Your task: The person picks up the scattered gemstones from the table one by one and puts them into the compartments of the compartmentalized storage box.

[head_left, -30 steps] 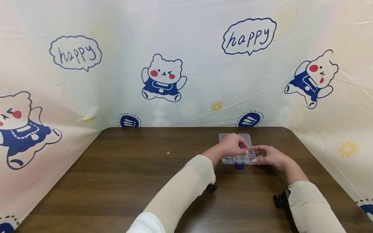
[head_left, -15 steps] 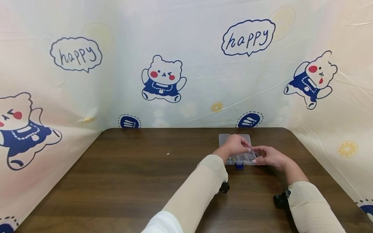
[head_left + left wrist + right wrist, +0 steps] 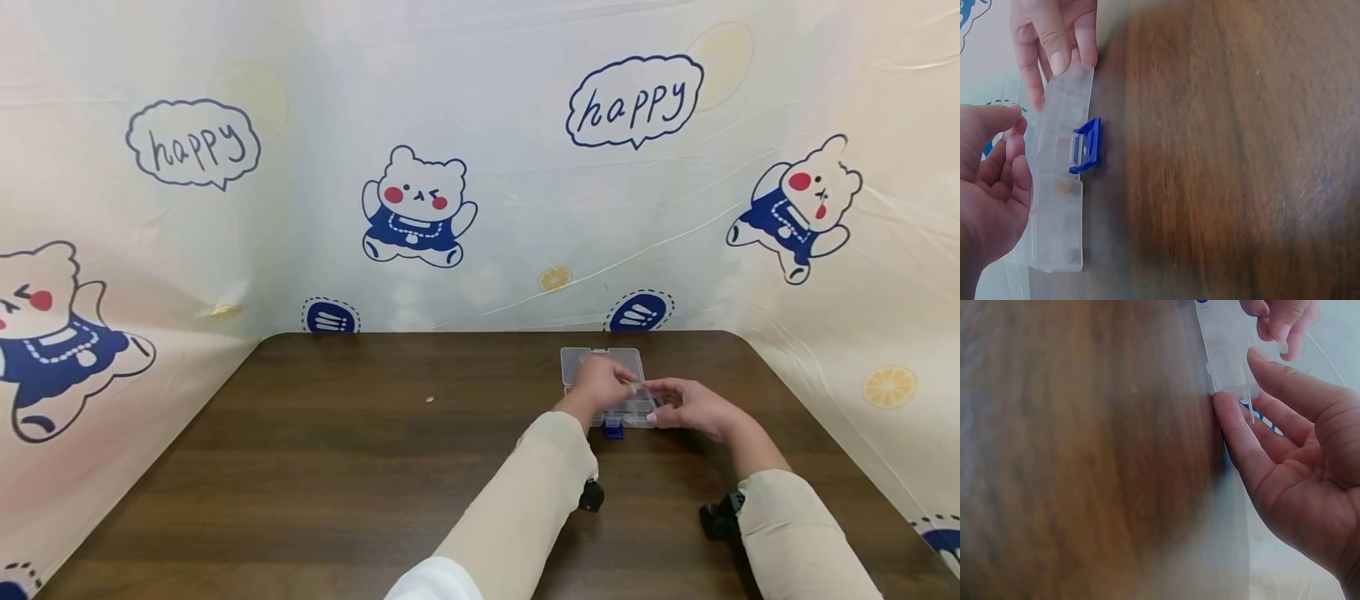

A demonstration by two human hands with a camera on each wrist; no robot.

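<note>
A clear plastic compartment box (image 3: pixel 639 408) lies with its lid (image 3: pixel 628 363) raised toward the back and a blue latch (image 3: pixel 613 430) hanging at the front. My right hand (image 3: pixel 693 404) grips the box's right end, thumb at the near corner, fingers behind. At that end a thin clear strip (image 3: pixel 1251 411) sticks out. Over the middle of the box hovers my left hand (image 3: pixel 600 383), thumb and forefinger tips together, other fingers curled. A whitish spot shows at those tips; whether it is a nail or a held piece cannot be told. A yellowish bit (image 3: pixel 1064 186) sits in one compartment.
A tiny pale piece (image 3: pixel 430 399) lies on the brown wooden table (image 3: pixel 337 467), well left of the box. Behind the table hangs a printed cloth (image 3: pixel 480 100) with cartoon bears.
My left hand moves right toward the box's right end, then slightly back left and down, its fingertips still together. My right hand stays at the box's right end.
</note>
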